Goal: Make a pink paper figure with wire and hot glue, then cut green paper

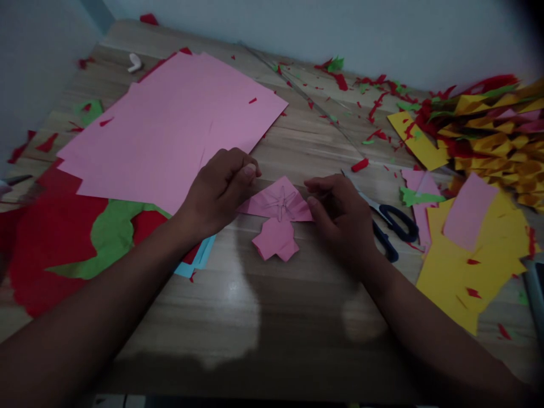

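A folded pink paper triangle [282, 199] with a pencil-drawn star of looped petals lies in front of me. Just below it sits a small pink paper cutout [277, 240] with notched edges. By the triangle's left side is my left hand [225, 190], closed with the thumb against the curled fingers; anything inside is hidden. My right hand [342, 212] is at the right corner, its thumb close to or touching the paper. Its fingers are bent but apart from the thumb, and nothing shows between them. Dark-handled scissors [393, 221] lie beside it, partly covered.
Large pink sheets [170, 124] are stacked at the left, over red paper [55, 238] and a green cutout [113, 238]. Yellow paper [471, 277] lies right, below a pile of folded yellow pieces [501, 141]. Red and green scraps litter the wooden table [204, 340]. A white earbud-like object [135, 63] is at the back.
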`<state>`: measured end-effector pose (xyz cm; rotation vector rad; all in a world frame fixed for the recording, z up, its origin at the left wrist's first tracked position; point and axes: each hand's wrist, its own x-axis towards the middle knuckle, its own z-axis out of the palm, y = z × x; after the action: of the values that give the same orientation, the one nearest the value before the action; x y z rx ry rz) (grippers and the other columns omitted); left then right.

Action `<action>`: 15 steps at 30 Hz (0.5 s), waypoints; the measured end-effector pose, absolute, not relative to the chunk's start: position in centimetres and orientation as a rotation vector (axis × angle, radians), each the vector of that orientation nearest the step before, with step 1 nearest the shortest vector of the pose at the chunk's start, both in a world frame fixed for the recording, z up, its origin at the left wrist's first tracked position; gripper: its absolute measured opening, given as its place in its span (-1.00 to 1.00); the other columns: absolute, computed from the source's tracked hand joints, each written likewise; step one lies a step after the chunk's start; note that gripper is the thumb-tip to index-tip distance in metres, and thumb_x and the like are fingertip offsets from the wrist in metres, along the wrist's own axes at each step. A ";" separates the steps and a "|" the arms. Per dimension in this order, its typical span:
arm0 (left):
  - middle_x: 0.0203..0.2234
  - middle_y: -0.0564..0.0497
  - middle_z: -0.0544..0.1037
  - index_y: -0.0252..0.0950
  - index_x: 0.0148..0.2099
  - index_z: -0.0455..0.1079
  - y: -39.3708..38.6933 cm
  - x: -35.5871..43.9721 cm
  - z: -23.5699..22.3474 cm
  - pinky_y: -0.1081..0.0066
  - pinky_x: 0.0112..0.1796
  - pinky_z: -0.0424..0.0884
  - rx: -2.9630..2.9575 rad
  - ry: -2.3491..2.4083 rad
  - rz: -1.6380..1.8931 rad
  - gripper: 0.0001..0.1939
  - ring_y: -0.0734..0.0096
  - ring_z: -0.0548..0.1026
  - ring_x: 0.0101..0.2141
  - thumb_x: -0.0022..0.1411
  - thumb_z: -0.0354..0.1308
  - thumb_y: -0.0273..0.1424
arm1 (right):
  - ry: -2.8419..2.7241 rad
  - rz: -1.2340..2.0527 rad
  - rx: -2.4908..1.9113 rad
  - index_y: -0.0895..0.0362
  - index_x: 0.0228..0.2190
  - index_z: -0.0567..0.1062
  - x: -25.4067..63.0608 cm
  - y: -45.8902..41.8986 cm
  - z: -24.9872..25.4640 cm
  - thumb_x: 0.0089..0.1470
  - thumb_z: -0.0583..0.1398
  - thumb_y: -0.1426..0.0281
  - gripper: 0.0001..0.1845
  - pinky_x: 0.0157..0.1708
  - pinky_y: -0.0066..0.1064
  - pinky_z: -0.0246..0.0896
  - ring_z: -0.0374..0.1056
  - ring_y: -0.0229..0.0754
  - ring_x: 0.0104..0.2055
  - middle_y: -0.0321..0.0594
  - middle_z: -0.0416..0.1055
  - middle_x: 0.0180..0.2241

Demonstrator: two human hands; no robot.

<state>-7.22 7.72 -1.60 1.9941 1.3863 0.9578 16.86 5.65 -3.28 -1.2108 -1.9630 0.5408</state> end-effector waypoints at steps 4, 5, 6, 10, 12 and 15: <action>-0.34 0.00 0.49 -0.26 -0.44 0.32 7.9 -7.2 -1.8 0.22 -0.10 0.34 2.111 1.338 0.919 -0.67 0.31 0.43 -0.22 0.40 -0.05 -0.38 | -1.964 0.532 -1.210 0.05 -0.09 0.47 16.9 5.7 -3.3 0.19 0.18 0.43 -0.76 -0.11 -0.15 0.34 0.41 -0.08 -0.13 -0.16 0.48 -0.17; -0.31 -0.02 0.50 -0.26 -0.47 0.30 8.0 -7.2 -1.9 0.21 -0.11 0.34 2.119 1.342 0.908 -0.66 0.29 0.44 -0.21 0.39 -0.04 -0.37 | -1.963 0.535 -1.216 0.04 -0.09 0.47 16.8 5.7 -3.4 0.19 0.17 0.43 -0.76 -0.11 -0.14 0.34 0.41 -0.07 -0.12 -0.16 0.48 -0.17; -0.30 -0.02 0.50 -0.25 -0.46 0.31 8.0 -7.2 -2.0 0.20 -0.12 0.36 2.118 1.352 0.903 -0.69 0.27 0.44 -0.20 0.37 0.00 -0.35 | -1.963 0.537 -1.221 0.04 -0.08 0.47 16.8 5.7 -3.4 0.19 0.17 0.43 -0.75 -0.11 -0.14 0.34 0.41 -0.07 -0.12 -0.16 0.48 -0.17; -0.22 -0.01 0.52 -0.21 -0.22 0.38 7.7 -7.3 -2.1 0.24 -0.12 0.40 2.117 1.416 0.910 -0.87 0.26 0.44 -0.18 0.20 0.22 -0.31 | -1.967 0.535 -1.230 0.04 -0.09 0.47 16.8 5.7 -3.3 0.19 0.17 0.42 -0.77 -0.12 -0.14 0.34 0.41 -0.07 -0.13 -0.17 0.47 -0.18; -0.20 -0.01 0.51 -0.22 -0.13 0.36 7.6 -7.3 -2.1 0.27 -0.13 0.40 2.117 1.441 0.914 -0.78 0.29 0.45 -0.18 0.18 0.24 -0.34 | -1.967 0.537 -1.225 0.04 -0.10 0.47 16.8 5.7 -3.3 0.19 0.17 0.42 -0.77 -0.12 -0.15 0.33 0.41 -0.08 -0.14 -0.17 0.47 -0.18; -0.24 0.00 0.50 -0.23 -0.20 0.35 7.7 -7.2 -2.2 0.28 -0.13 0.39 2.117 1.435 0.930 -0.86 0.29 0.46 -0.18 0.19 0.23 -0.37 | -1.978 0.531 -1.210 0.05 -0.09 0.47 16.8 5.8 -3.3 0.19 0.17 0.43 -0.76 -0.13 -0.16 0.32 0.40 -0.09 -0.14 -0.17 0.47 -0.19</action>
<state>-7.24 7.67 -2.16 2.1175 1.4354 0.9304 16.77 5.77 -3.25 -1.2095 -1.9785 0.5311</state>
